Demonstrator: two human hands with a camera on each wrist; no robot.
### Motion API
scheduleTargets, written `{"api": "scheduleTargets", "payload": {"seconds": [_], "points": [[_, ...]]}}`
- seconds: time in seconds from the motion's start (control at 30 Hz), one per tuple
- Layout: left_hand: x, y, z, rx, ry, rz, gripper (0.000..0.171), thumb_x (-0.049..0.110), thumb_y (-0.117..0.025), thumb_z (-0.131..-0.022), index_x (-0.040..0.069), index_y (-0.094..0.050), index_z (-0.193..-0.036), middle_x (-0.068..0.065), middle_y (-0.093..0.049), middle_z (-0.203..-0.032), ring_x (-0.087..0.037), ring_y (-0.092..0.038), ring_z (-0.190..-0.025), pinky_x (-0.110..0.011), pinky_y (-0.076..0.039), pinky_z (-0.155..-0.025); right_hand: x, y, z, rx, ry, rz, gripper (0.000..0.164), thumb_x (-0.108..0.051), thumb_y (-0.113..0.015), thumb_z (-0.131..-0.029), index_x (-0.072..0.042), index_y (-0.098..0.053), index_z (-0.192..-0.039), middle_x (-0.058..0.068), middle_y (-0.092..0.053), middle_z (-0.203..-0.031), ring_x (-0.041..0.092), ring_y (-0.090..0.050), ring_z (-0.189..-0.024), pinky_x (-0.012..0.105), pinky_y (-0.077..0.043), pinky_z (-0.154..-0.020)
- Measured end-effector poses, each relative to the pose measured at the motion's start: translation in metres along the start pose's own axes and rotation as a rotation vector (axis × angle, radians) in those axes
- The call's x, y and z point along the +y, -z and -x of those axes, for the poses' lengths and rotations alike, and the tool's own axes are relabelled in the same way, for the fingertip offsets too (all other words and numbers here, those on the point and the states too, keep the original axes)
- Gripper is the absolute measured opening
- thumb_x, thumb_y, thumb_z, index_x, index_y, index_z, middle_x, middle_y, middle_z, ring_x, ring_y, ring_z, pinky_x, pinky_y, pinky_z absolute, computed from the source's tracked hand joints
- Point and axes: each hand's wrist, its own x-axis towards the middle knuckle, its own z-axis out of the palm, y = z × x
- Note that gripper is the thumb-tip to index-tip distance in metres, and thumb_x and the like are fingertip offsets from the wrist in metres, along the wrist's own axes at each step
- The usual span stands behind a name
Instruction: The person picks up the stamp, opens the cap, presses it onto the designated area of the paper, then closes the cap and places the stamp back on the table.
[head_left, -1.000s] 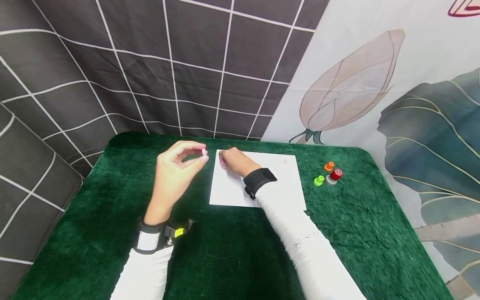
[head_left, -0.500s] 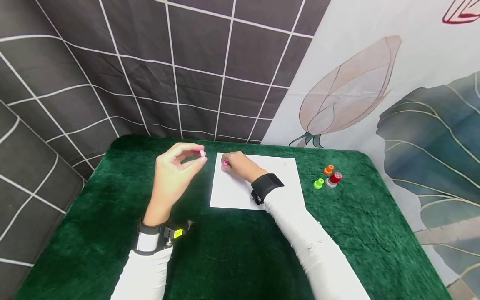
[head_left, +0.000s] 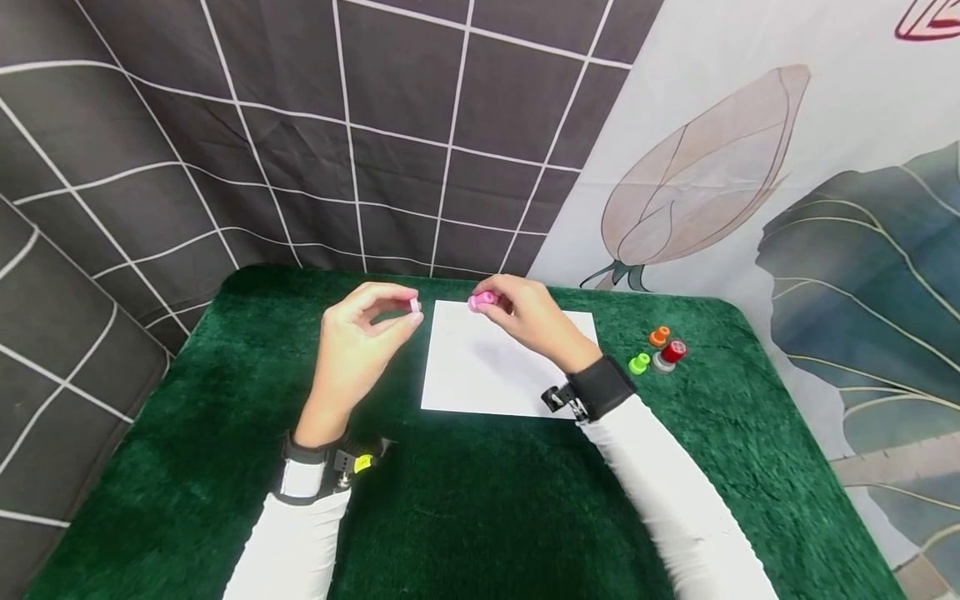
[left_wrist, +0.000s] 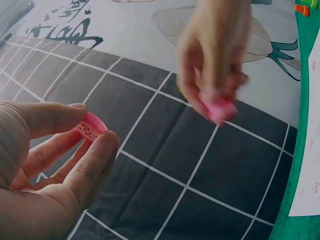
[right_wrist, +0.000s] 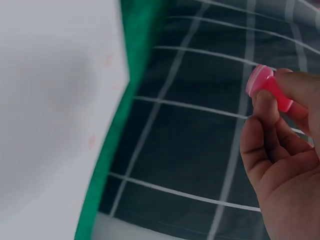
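Observation:
My left hand (head_left: 348, 350) pinches a small pink cap (left_wrist: 89, 129) between thumb and index finger, left of the white paper. Red figures show on a pale face of that cap. My right hand (head_left: 536, 321) holds a pink stamp (right_wrist: 274, 89) by its handle, above the paper's far edge. The stamp's wide end is turned toward the left hand, apart from the cap. Beneath both hands' level lies the white paper (head_left: 487, 367), with small faint red marks visible along its edge in the right wrist view.
Right of the paper stand an orange stamp (head_left: 659, 336), a lime-green stamp (head_left: 639, 363) and a red-topped stamp (head_left: 673, 351) with a greyish base. All rest on the green cloth-covered table (head_left: 465, 517). A dark gridded curtain (head_left: 390, 167) hangs behind.
My right hand has risen off the paper's far left part and moved right, tilting the pink stamp so its wide end faces left. The left hand has barely shifted and keeps the cap.

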Motion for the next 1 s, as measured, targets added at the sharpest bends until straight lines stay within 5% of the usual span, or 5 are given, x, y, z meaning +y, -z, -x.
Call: {"api": "scheduleTargets", "payload": {"seconds": [0.43, 0.73, 1.0], "points": [[0.002, -0.028, 0.007, -0.078, -0.01, -0.016, 0.028, 0.011, -0.077, -0.081, 0.004, -0.072, -0.107, -0.008, -0.069, -0.107, -0.017, -0.067, -0.097, -0.037, -0.058, -0.086, -0.04, 0.033, 0.061, 0.139, -0.078, -0.174, 0.022, -0.021, -0.069, -0.09, -0.015, -0.065, -0.111, -0.002, -0.069, -0.085, 0.007, -0.059, -0.069, 0.032, -0.049, -0.053], [0.015, -0.047, 0.015, -0.188, -0.001, 0.047, 0.029, 0.004, -0.077, -0.08, 0.0, -0.07, -0.108, -0.011, -0.069, -0.107, -0.019, -0.067, -0.1, -0.037, -0.059, -0.084, -0.052, 0.031, 0.071, 0.168, -0.055, -0.245, 0.026, -0.016, -0.072, -0.087, -0.011, -0.063, -0.111, 0.001, -0.07, -0.084, 0.006, -0.062, -0.07, 0.029, -0.051, -0.05], [0.024, -0.051, 0.018, -0.201, 0.001, 0.087, 0.031, -0.003, -0.077, -0.078, -0.003, -0.069, -0.107, -0.016, -0.068, -0.107, -0.02, -0.067, -0.1, -0.039, -0.059, -0.084, -0.059, 0.028, 0.073, 0.18, -0.062, -0.298, 0.029, -0.001, -0.074, -0.083, -0.003, -0.062, -0.109, 0.008, -0.071, -0.083, 0.012, -0.066, -0.074, 0.027, -0.051, -0.051]]}}
